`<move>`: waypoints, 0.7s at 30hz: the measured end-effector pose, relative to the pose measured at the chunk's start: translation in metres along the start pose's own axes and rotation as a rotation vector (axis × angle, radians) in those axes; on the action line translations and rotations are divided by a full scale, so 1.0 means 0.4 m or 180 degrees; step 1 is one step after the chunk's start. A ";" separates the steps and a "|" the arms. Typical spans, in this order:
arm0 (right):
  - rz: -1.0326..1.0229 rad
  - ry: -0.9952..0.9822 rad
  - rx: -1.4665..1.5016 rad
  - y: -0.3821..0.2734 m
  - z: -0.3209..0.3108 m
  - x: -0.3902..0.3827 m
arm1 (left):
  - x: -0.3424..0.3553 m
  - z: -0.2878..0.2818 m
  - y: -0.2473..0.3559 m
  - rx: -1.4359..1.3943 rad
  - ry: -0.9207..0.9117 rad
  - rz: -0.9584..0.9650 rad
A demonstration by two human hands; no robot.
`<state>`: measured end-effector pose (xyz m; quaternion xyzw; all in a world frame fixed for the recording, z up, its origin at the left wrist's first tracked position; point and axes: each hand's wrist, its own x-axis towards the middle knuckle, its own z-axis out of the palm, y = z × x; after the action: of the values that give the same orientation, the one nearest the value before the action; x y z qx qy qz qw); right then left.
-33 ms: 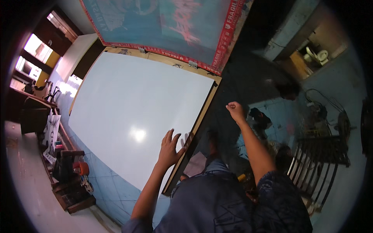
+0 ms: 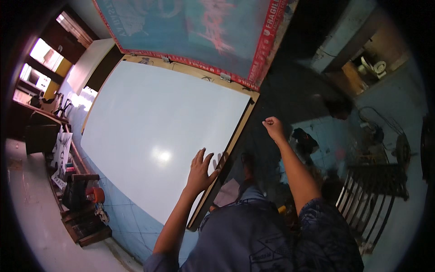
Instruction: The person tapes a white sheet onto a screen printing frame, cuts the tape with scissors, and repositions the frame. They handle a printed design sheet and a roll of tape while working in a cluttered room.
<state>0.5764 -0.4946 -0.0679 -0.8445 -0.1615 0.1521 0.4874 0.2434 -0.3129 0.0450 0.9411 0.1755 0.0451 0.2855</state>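
A large white panel (image 2: 158, 127) lies in front of me, with a wooden strip (image 2: 235, 140) along its right edge. My left hand (image 2: 200, 171) rests flat on the panel near that edge, fingers spread and holding nothing. To the right lies a dark, reflective sheet (image 2: 308, 95). My right hand (image 2: 273, 127) is stretched out over it, closed in a fist. Whether something small is inside the fist cannot be seen.
A blue printed sheet with a red border (image 2: 204, 27) lies beyond the white panel. At the left, a low shelf holds dark boxes and an orange tool (image 2: 88, 195). A metal grille (image 2: 376, 199) stands at the lower right. Pale floor runs along the left.
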 end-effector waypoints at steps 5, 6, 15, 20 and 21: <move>-0.0087 -0.0274 -0.0313 0.003 0.112 0.245 | 0.319 0.124 0.051 0.0024 -0.0055 -0.0283; -0.0169 -0.0180 -0.0331 0.010 0.128 0.267 | 0.374 0.148 0.060 0.0085 -0.0089 -0.0319; -0.0205 0.0024 -0.0814 -0.008 0.173 0.281 | 0.571 0.271 0.076 0.0495 -0.0268 -0.0799; -0.0216 0.0263 -0.0587 0.002 0.181 0.290 | 0.596 0.285 0.065 0.0481 -0.0314 -0.0860; -0.0117 0.0173 -0.0498 0.002 0.185 0.292 | 0.598 0.287 0.059 0.0517 -0.0312 -0.0852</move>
<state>0.6511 -0.3885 -0.1154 -0.8808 -0.1751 0.1071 0.4268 0.4952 -0.3060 -0.0411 0.9304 0.2881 -0.0537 0.2202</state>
